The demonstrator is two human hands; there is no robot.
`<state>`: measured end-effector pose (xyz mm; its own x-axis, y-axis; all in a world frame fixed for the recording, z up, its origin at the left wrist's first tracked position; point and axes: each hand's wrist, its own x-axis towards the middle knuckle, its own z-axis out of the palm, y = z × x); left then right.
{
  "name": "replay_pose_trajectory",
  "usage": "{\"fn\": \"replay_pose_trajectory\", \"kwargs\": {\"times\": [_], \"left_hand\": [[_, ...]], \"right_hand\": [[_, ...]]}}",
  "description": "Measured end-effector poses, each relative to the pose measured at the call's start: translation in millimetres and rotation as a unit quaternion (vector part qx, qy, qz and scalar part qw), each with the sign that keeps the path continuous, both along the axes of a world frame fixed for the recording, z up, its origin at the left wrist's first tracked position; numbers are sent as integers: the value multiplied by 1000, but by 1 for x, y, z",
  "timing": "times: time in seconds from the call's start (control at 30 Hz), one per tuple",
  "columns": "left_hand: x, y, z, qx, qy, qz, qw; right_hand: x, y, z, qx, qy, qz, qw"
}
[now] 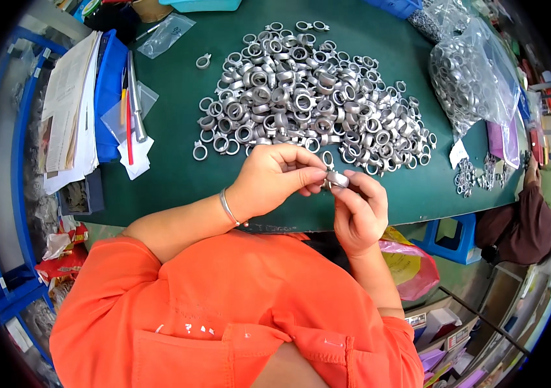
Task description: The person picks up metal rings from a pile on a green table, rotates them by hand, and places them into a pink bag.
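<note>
Left hand (272,178): reaches in over the near side of the bench (169,129); thumb and index fingers closed in a pinch on the held ring's left side; bracelet (227,207) on the wrist.
Right hand (361,210): thumb and index fingers pinching the same ring from the right, palm turned partly up.
Held ring (338,179): metal, silver-grey; between the two hands, above the bench, just this side of the heap.
Neighbour ring (327,158): just beyond the fingertips; cannot tell whether it touches the held one.
Heap (288,90): many like rings with small lugs, piled across the middle of the bench, lying at all angles; looser along its edges.
Stray ring (203,61): alone, left of the heap's upper part.
Bench left: papers (72,107) against a blue tray (111,97); red pen (129,132) and metal rod (136,97) beside it; flat clear bag (167,35) farther off.
Bench right: big clear bag (466,84) full of metal rings; small parts (465,178) in clusters below it.
Far edge: teal tray (204,5), cut by the frame.
Off the bench: blue stool (453,239) at lower right; co-worker's dark sleeve (521,226) beyond it.
</note>
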<state>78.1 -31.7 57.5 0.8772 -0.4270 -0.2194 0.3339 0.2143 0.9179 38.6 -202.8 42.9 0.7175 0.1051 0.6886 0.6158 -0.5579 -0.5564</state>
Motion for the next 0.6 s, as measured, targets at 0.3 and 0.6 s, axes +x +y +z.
{"fn": "replay_pose_trajectory", "kwargs": {"times": [0.3, 0.6], "left_hand": [[-3, 28, -6, -220, 207, -6, 953], [-13, 88, -7, -341, 185, 144, 910]], "right_hand": [[18, 26, 16, -10, -30, 155, 987], [143, 115, 33, -167, -14, 205, 964]]}}
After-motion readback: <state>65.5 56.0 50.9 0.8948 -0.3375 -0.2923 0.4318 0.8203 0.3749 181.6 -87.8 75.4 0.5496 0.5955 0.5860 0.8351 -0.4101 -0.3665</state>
